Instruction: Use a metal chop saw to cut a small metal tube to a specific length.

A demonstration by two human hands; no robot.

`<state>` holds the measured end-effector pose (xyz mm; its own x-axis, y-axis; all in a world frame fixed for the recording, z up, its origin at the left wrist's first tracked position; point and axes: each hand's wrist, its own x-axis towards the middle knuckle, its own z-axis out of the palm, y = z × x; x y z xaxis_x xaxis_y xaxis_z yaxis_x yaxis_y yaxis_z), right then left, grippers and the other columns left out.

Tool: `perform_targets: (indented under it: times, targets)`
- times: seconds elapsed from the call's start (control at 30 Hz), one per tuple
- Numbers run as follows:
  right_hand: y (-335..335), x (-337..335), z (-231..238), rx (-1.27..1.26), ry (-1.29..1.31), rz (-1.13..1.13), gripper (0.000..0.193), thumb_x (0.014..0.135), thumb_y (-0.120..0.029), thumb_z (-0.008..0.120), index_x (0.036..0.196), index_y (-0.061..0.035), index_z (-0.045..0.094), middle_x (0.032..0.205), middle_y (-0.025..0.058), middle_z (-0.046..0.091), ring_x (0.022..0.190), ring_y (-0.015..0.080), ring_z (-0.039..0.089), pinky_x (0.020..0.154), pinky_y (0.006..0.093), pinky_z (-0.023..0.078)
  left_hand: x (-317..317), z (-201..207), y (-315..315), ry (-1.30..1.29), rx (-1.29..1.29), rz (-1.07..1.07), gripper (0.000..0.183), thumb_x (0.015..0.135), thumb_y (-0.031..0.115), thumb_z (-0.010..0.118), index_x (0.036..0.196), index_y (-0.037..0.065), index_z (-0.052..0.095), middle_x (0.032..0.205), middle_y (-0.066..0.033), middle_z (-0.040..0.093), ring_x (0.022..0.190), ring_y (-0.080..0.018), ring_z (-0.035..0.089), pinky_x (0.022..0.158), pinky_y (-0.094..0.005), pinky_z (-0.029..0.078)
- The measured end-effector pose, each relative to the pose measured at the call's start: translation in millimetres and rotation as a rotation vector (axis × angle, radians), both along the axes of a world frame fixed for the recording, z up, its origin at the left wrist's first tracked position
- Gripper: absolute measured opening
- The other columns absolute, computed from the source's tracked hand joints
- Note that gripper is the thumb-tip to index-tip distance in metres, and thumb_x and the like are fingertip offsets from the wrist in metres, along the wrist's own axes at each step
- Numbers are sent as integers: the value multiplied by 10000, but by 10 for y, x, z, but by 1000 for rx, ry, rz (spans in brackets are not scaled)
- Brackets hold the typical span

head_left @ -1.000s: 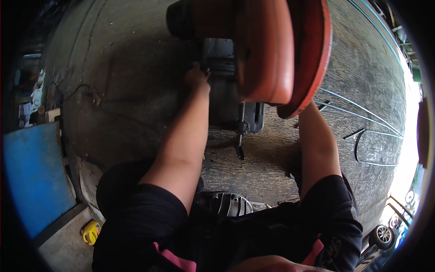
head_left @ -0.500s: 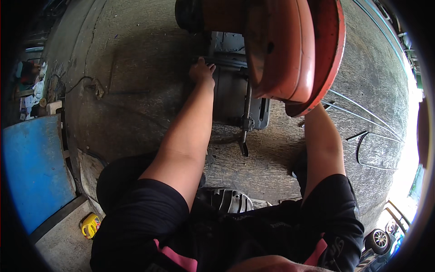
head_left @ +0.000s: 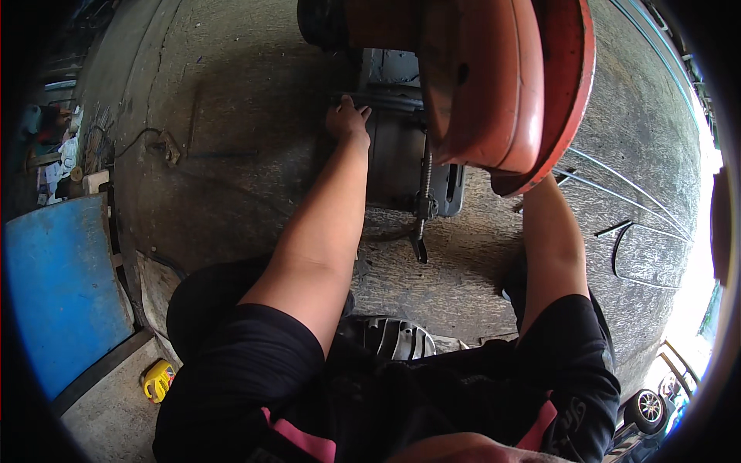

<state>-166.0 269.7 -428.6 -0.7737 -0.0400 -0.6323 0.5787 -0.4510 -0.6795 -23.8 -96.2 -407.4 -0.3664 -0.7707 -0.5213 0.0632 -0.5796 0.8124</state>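
Observation:
A cut-off saw with a worn orange guard (head_left: pixel 494 85) stands on the floor in front of me. My left hand (head_left: pixel 349 122) is at the left of its base, its fingers bent over a grey metal bar (head_left: pixel 394 100) that lies across the clamp. The threaded clamp screw (head_left: pixel 426 174), with a crank handle (head_left: pixel 419 248) at its near end, runs toward me along the saw's dark base (head_left: pixel 392 166). My right forearm (head_left: pixel 552 231) reaches up under the guard, which hides my right hand and whatever it touches.
Thin metal rods (head_left: pixel 625 189) and a bent black strip (head_left: pixel 617 255) lie on the floor at the right. A ribbed metal part (head_left: pixel 397 339) is close to my body. At the left are a blue panel (head_left: pixel 65 285) and a yellow container (head_left: pixel 158 381).
The view has shifted slightly, with the saw and floor a little to the right. My left hand keeps its place on the bar, and my right forearm stays under the guard.

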Motion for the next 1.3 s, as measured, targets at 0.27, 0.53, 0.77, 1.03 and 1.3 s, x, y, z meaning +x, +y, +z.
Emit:
perform_targets:
  times: [0.27,0.53,0.77,1.03,1.3]
  targets:
    - [21,-28,171,67,29,8,414,994,-246,393,1294,-2,543,1211,129,633,1080,289,619,936,399,497,22,50,-7,-19,13,-24,382,953,148,569,1221,-102,464,1092,-239,565,819,-346,682,727,-428,617]
    - [-67,110,535,1220,478,998,407,979,-269,465,1318,-56,543,1275,102,609,1104,227,629,893,393,537,66,94,31,20,33,-28,328,961,136,578,1227,-34,488,1106,-190,569,804,-329,677,709,-412,620]
    - [-20,38,173,1906,876,1628,392,1004,-274,458,1360,-124,526,1371,48,558,1241,172,550,1036,359,466,112,102,-29,138,229,-57,290,964,147,593,1166,-42,507,1082,-178,576,789,-306,680,676,-389,629]
    - [45,78,260,1998,930,1720,398,1008,-275,455,1371,-124,515,1379,49,550,1246,179,546,1045,356,459,117,657,127,-208,-55,-137,268,959,151,604,1103,-62,529,1077,-170,577,802,-295,689,660,-370,636]
    - [42,93,360,2002,920,1758,402,1008,-277,457,1376,-123,509,1382,51,546,1246,182,545,1046,355,458,115,606,111,-224,-80,-168,248,960,144,598,1085,-65,548,1100,-170,575,812,-291,693,660,-360,634]
